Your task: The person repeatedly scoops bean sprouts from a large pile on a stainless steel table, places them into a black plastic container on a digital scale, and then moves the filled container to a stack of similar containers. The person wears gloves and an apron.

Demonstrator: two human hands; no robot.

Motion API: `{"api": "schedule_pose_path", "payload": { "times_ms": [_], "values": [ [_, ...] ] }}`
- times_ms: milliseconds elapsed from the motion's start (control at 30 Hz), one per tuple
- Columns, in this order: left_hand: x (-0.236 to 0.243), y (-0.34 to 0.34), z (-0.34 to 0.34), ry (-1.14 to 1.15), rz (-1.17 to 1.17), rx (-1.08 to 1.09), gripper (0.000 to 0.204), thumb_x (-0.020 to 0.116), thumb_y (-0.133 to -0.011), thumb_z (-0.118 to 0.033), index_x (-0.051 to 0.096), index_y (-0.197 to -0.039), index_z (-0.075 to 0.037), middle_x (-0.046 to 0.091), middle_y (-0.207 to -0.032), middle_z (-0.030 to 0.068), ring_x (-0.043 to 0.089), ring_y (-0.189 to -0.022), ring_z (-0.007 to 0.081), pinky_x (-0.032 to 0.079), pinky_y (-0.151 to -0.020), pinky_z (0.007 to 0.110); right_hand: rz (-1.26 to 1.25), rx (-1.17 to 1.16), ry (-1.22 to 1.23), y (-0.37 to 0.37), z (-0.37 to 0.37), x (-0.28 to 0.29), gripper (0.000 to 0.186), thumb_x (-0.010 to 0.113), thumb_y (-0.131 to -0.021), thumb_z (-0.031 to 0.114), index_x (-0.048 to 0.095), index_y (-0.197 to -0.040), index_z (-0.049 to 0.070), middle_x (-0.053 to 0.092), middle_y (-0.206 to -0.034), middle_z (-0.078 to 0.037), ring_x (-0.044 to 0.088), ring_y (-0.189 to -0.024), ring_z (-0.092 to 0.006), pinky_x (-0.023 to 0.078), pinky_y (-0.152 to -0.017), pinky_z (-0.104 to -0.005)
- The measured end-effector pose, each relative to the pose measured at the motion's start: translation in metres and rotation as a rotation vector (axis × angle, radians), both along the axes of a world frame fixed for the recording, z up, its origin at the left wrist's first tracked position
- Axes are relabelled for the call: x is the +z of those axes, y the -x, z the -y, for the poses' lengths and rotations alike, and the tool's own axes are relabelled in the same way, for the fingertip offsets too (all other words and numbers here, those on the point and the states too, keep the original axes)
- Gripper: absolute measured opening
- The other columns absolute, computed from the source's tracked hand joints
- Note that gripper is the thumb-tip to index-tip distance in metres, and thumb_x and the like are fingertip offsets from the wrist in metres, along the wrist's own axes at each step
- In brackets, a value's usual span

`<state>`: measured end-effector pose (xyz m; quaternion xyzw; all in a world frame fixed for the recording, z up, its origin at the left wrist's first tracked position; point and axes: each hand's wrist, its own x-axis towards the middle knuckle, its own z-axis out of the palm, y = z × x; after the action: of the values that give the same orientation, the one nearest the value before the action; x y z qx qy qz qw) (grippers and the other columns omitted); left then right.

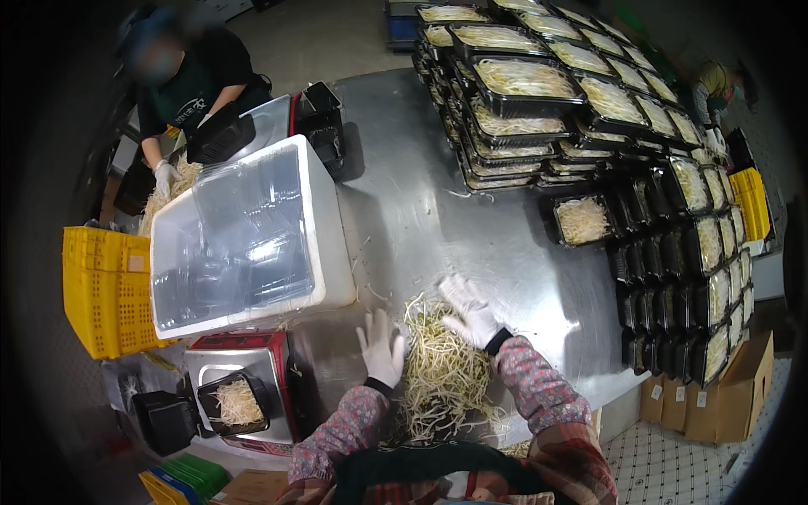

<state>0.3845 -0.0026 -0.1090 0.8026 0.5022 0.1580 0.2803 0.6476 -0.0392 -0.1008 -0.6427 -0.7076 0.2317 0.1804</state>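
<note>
A loose heap of bean sprouts (442, 370) lies on the steel table close to my body. My left hand (383, 348), in a white glove, is spread at the heap's left side. On the far right side of the heap rests my right hand (471, 313), also gloved in white, its fingers stretched out flat over the edge of the sprouts. Neither hand grips anything. To the left, a black tray of sprouts (238, 402) sits on a scale (206, 362) with a red edge.
A white foam box (332, 244) holding clear plastic lids stands beyond the scale, beside a yellow crate (105, 286). Stacked sprout-filled trays (530, 80) cover the table's far right. A co-worker (189, 93) handles sprouts at far left. Cardboard boxes (715, 400) stand at right.
</note>
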Motion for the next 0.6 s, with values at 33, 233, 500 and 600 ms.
{"api": "schedule_pose_path", "payload": {
  "times_ms": [33, 233, 500, 600],
  "values": [
    [0.004, 0.0, 0.006, 0.071, 0.075, -0.107, 0.063, 0.052, -0.095, -0.025, 0.03, -0.148, 0.001, 0.034, -0.152, 0.0215, 0.022, -0.145, 0.04, 0.01, -0.118, 0.053, -0.162, 0.203, 0.058, 0.004, -0.004, 0.009, 0.069, 0.049, -0.096, 0.051, 0.027, -0.153, 0.019, 0.023, -0.16, -0.007, 0.02, -0.148, -0.0255, 0.009, -0.122, -0.0388],
    [-0.002, 0.05, -0.008, -0.163, 0.228, 0.252, 0.056, 0.055, -0.089, -0.006, 0.038, -0.143, -0.001, 0.034, -0.152, 0.0199, 0.023, -0.144, 0.0407, 0.018, -0.117, 0.05, 0.086, -0.785, -0.361, -0.116, -0.113, -0.025, 0.055, 0.059, -0.093, 0.039, 0.055, -0.133, 0.001, 0.044, -0.144, -0.025, 0.033, -0.139, -0.0412, 0.023, -0.116, -0.0491],
    [-0.016, 0.058, -0.011, -0.075, 0.147, 0.382, 0.063, 0.054, -0.093, -0.022, 0.03, -0.147, 0.001, 0.029, -0.154, 0.0223, 0.019, -0.145, 0.0415, 0.011, -0.118, 0.054, -0.171, 0.104, -0.199, -0.015, -0.141, -0.024, 0.069, 0.064, -0.089, 0.042, 0.043, -0.144, 0.006, 0.04, -0.149, -0.02, 0.034, -0.141, -0.0349, 0.023, -0.118, -0.0468],
    [-0.022, 0.054, -0.011, -0.104, 0.081, 0.402, 0.065, 0.057, -0.092, -0.023, 0.029, -0.147, 0.0, 0.028, -0.154, 0.0222, 0.02, -0.145, 0.0403, 0.012, -0.118, 0.053, -0.291, -0.197, -0.471, -0.035, -0.183, -0.016, 0.043, 0.068, -0.088, 0.027, 0.062, -0.126, 0.008, 0.061, -0.129, -0.016, 0.052, -0.125, -0.0343, 0.035, -0.11, -0.0462]
  ]
}}
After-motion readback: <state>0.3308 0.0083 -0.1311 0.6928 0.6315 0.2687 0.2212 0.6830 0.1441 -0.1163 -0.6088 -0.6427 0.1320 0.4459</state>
